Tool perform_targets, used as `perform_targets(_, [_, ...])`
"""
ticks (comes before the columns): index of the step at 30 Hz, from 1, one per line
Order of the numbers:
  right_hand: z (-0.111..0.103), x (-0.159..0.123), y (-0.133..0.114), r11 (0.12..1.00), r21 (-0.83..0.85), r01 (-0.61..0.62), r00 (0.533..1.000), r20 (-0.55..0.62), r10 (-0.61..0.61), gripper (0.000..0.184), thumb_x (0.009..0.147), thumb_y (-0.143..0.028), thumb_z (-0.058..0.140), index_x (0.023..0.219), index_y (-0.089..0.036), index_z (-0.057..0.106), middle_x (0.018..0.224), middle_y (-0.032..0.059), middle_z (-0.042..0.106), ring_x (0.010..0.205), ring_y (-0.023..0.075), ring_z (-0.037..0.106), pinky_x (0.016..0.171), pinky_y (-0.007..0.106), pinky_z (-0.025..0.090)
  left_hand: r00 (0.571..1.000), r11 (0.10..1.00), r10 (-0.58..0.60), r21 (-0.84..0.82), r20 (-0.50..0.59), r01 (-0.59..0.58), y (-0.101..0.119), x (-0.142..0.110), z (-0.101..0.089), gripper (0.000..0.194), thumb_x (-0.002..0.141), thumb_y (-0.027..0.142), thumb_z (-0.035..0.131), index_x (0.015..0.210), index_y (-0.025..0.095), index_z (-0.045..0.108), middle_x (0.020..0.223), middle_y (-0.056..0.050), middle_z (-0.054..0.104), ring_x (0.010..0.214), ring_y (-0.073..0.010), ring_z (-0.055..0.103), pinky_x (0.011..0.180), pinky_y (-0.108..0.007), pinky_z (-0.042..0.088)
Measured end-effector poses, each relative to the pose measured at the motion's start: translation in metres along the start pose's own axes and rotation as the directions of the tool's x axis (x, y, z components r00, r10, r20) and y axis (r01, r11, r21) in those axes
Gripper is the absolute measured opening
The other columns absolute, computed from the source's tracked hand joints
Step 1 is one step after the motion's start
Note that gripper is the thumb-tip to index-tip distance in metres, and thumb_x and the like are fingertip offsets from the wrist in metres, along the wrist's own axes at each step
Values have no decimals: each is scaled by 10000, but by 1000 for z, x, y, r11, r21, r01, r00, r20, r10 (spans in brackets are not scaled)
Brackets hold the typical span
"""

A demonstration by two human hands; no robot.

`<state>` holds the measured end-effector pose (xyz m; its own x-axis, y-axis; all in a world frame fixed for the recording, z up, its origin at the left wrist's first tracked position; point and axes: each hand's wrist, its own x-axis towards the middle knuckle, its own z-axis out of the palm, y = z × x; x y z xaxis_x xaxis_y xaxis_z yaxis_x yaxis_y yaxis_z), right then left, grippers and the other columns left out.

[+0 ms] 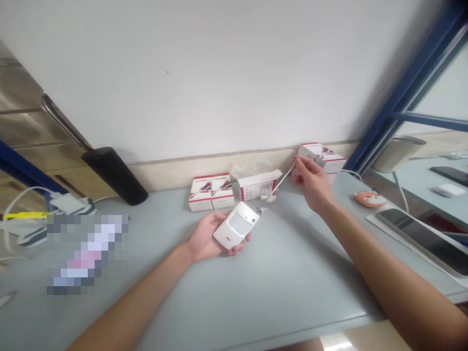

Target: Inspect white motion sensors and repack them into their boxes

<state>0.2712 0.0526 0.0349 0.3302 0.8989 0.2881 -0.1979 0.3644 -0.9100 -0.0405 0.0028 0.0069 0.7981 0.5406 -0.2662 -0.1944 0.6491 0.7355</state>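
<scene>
My left hand [205, 237] is closed around a white motion detector [236, 227], its lens window and red logo facing up, tilted above the table. My right hand [310, 180] is raised to the right, thumb and fingertips pinching the upper end of a thin, pale stick-like piece [282, 181]. This piece slants down to the left toward a small white part [268, 198] on the table; whether they touch I cannot tell. Small bits [261, 210] show just beyond the detector. Behind, a white-and-red carton [258, 187] lies on its side.
Red-and-white boxes [211, 193] stand left of the carton, more boxes [331, 158] at the right by the wall [219, 73]. A black cylinder [115, 175], power strip [78, 208] and blurred-out item [87, 256] are left. An orange trinket [369, 198] and dark phone [420, 239] lie right.
</scene>
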Motion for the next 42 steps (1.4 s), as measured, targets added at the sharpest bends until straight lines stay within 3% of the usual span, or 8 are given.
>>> perform_targets(3, [1,-1,2,991,-111,78,995,-55,-85,416,784,-532,875,1103,-298,748,885,-4,740,557,98,522,503,267,448,1000,1000,-19,-22,21,20,1,-1,0,506,860,443,493,1244,126,583,978,-182,701,679,-250,624,629,-334,378])
perform_targets(9, [0,-3,5,980,-190,59,995,-71,-74,372,810,-544,850,1025,-256,756,854,26,762,512,101,536,474,268,419,1000,1000,-8,-28,1,8,-1,-3,0,475,831,395,505,1237,158,572,945,-157,689,678,-239,605,643,-327,373])
perform_targets(13, [13,-20,6,949,-290,122,992,41,-115,356,849,-577,804,968,-242,782,705,15,704,512,118,534,489,273,434,996,998,39,-47,-83,-43,-3,-4,1,437,829,391,517,1197,161,568,928,-149,686,691,-234,608,663,-324,389])
perform_targets(18, [29,-42,4,935,-343,89,971,237,-5,440,897,-588,742,1137,-225,808,645,19,688,530,142,554,530,294,457,991,994,79,-72,-109,-87,-1,-3,0,462,813,397,540,1190,137,592,942,-158,686,699,-233,611,665,-314,392])
perform_targets(26, [40,-62,0,898,-435,69,936,340,93,448,926,-445,689,1306,-222,769,521,-28,615,494,136,504,534,281,434,990,993,89,-62,-109,-96,0,-5,4,465,933,510,550,1162,120,657,908,-154,671,675,-219,594,635,-306,386])
perform_targets(33, [37,-57,-2,829,-554,73,917,364,163,448,926,-383,644,1314,-199,771,524,-22,623,514,139,533,560,274,440,994,987,58,-143,-97,-71,-1,-5,-2,503,764,421,609,1147,99,662,972,-183,679,708,-245,609,654,-320,407])
perform_targets(39, [37,-60,9,843,-537,27,904,374,209,493,913,-371,645,1360,-185,743,521,-32,611,533,140,524,591,278,443,991,981,83,-169,-103,-99,-1,-5,-3,478,819,401,588,1183,97,653,972,-194,683,694,-239,606,640,-312,395])
perform_targets(42, [42,-69,14,859,-512,21,872,430,236,504,919,-377,633,1367,-169,736,515,-37,601,520,131,485,580,275,430,988,979,97,-168,-121,-117,0,-6,-3,485,849,403,580,1201,77,657,960,-200,686,673,-229,598,621,-300,384])
